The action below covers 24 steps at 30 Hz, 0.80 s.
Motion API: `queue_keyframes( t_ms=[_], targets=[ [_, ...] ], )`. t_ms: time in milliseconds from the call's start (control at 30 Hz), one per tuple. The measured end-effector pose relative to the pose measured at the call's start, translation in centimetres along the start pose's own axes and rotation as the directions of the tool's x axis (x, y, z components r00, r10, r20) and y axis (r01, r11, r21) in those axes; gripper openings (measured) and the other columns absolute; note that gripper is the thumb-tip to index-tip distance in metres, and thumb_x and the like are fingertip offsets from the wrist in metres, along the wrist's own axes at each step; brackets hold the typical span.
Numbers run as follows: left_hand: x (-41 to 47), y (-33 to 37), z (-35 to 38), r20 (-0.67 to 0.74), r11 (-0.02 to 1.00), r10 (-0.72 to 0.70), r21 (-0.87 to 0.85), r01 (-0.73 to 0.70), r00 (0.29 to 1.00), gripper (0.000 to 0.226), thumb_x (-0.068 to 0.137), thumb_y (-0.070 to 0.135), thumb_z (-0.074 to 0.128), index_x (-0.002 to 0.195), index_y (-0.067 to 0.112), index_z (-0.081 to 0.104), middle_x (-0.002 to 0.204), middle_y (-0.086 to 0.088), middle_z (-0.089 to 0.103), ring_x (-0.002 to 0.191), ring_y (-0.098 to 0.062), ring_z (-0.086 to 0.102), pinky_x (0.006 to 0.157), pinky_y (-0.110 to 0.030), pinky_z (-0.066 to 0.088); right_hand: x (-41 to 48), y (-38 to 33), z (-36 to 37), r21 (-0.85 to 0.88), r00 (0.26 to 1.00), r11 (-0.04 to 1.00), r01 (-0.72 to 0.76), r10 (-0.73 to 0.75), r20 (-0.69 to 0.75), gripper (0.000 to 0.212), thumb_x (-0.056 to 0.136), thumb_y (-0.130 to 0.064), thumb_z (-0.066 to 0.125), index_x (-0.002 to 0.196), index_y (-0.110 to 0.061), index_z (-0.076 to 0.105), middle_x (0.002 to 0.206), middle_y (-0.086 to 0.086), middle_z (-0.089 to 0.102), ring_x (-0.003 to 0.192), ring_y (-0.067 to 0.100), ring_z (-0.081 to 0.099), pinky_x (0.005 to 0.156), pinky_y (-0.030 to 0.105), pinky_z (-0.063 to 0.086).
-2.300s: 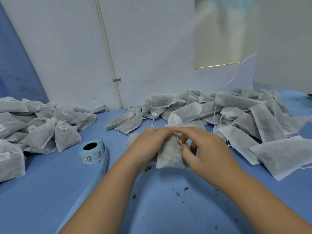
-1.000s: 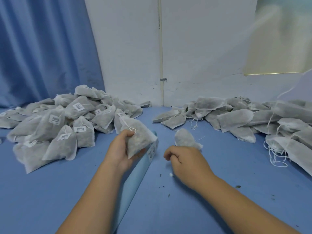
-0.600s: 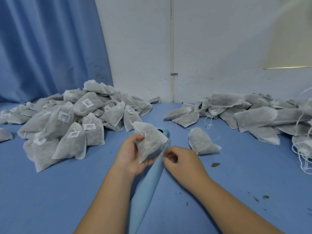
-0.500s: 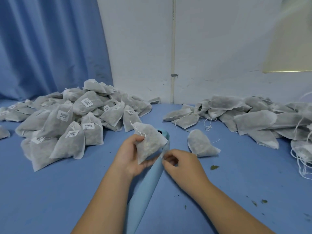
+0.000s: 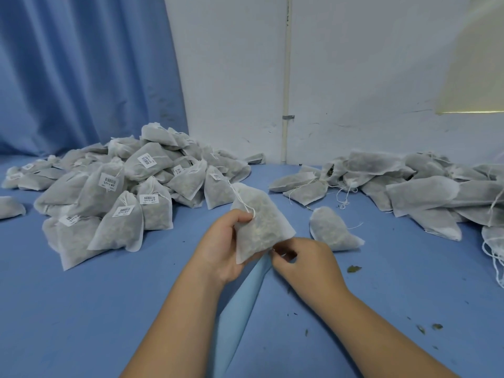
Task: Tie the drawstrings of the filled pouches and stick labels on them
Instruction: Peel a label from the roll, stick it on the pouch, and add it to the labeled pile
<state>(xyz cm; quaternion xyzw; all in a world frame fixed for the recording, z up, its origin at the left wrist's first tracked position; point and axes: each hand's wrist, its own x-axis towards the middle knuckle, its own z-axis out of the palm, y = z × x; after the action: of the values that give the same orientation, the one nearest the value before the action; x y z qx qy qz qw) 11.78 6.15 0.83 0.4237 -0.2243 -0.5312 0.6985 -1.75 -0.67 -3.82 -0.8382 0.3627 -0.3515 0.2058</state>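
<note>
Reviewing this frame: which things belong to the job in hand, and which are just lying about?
In use: left hand holding a pouch; right hand pinching the label strip.
Lying about: labelled pile, unlabelled pile, lone pouch, leaf crumbs, curtain.

Filled pouch (image 5: 259, 222) in left hand (image 5: 221, 249)

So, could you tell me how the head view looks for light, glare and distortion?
Head view: light is even, no hard shadows; a pale yellowish haze veils the upper right corner; the blue curtain's edge bows with the wide lens; the left hand and its held pouch are sharp, but print on the labelled pouches is unreadable.
</note>
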Motion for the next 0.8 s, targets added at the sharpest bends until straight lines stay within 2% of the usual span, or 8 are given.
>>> queue_keyframes(
  t_ms=[167, 267, 367, 500, 600, 700, 800],
  targets=[
    [-0.12, -0.02, 0.24, 0.003, 1.0, 0.005, 0.001, -0.005, 1.0, 0.032, 0.093, 0.009, 0.044, 0.118, 0.002, 0.062, 0.123, -0.022, 0.064, 0.117, -0.039, 0.059, 0.106, -0.05, 0.04, 0.05, -0.15, -0.16, -0.057, 0.997, 0.998, 0.034, -0.03, 0.07, 0.017, 0.085, -0.035, 0.058, 0.079, -0.024, 0.07, 0.071, -0.002, 0.068, 0.069, 0.013, 0.061, 0.066, 0.032, 0.05],
    [-0.15, -0.04, 0.3, 0.008, 1.0, 0.002, -0.002, -0.002, 1.0, 0.04, 0.092, 0.008, 0.044, 0.128, -0.001, 0.058, 0.132, -0.024, 0.059, 0.127, -0.042, 0.054, 0.105, -0.053, 0.041, -0.02, -0.29, -0.23, -0.076, 0.995, 0.996, 0.047, -0.04, 0.087, 0.017, 0.085, -0.032, 0.058, 0.077, -0.023, 0.069, 0.072, -0.001, 0.068, 0.071, 0.015, 0.06, 0.067, 0.033, 0.05],
    [-0.16, -0.02, 0.39, 0.019, 1.0, 0.003, -0.005, -0.003, 1.0, 0.037, 0.092, 0.008, 0.044, 0.125, 0.001, 0.059, 0.132, -0.024, 0.059, 0.125, -0.041, 0.055, 0.106, -0.054, 0.04, -0.05, -0.42, -0.21, -0.092, 0.995, 0.995, 0.043, -0.034, 0.091, 0.018, 0.085, -0.029, 0.057, 0.078, -0.019, 0.069, 0.074, 0.0, 0.068, 0.072, 0.017, 0.06, 0.068, 0.035, 0.05],
    [-0.23, -0.08, 0.5, 0.026, 1.0, -0.003, -0.008, 0.003, 1.0, 0.03, 0.092, 0.008, 0.043, 0.115, 0.004, 0.063, 0.125, -0.021, 0.064, 0.112, -0.037, 0.059, 0.103, -0.051, 0.042, -0.01, -0.54, -0.18, -0.109, 0.996, 0.994, 0.026, -0.017, 0.083, 0.017, 0.085, -0.025, 0.056, 0.08, -0.018, 0.07, 0.073, 0.002, 0.069, 0.071, 0.018, 0.06, 0.068, 0.036, 0.051],
    [-0.38, -0.09, 0.59, 0.037, 1.0, -0.003, -0.02, 0.003, 0.999, 0.029, 0.093, 0.008, 0.043, 0.113, 0.004, 0.063, 0.122, -0.02, 0.064, 0.114, -0.037, 0.058, 0.107, -0.053, 0.039, -0.07, -0.59, -0.17, -0.087, 0.997, 0.996, -0.005, 0.011, 0.077, 0.017, 0.084, -0.023, 0.055, 0.083, -0.018, 0.072, 0.075, 0.002, 0.07, 0.071, 0.018, 0.061, 0.067, 0.035, 0.051],
    [-0.48, 0.03, 0.57, 0.026, 1.0, 0.0, -0.009, 0.0, 1.0, 0.029, 0.093, 0.008, 0.044, 0.114, 0.003, 0.063, 0.129, -0.023, 0.062, 0.121, -0.04, 0.057, 0.109, -0.055, 0.037, -0.12, -0.52, -0.11, -0.044, 0.996, 0.999, -0.02, 0.024, 0.084, 0.017, 0.084, -0.024, 0.055, 0.083, -0.019, 0.072, 0.072, 0.0, 0.069, 0.065, 0.016, 0.06, 0.065, 0.034, 0.051],
    [-0.47, 0.24, 0.28, 0.013, 1.0, -0.009, 0.013, 0.009, 1.0, 0.031, 0.093, 0.009, 0.046, 0.119, 0.004, 0.062, 0.124, -0.022, 0.065, 0.117, -0.039, 0.06, 0.1, -0.051, 0.045, -0.14, -0.38, -0.13, 0.0, 0.996, 1.0, -0.026, 0.026, 0.083, 0.017, 0.086, -0.03, 0.059, 0.076, -0.025, 0.071, 0.07, -0.007, 0.069, 0.065, 0.009, 0.06, 0.062, 0.029, 0.049]
  ],
)
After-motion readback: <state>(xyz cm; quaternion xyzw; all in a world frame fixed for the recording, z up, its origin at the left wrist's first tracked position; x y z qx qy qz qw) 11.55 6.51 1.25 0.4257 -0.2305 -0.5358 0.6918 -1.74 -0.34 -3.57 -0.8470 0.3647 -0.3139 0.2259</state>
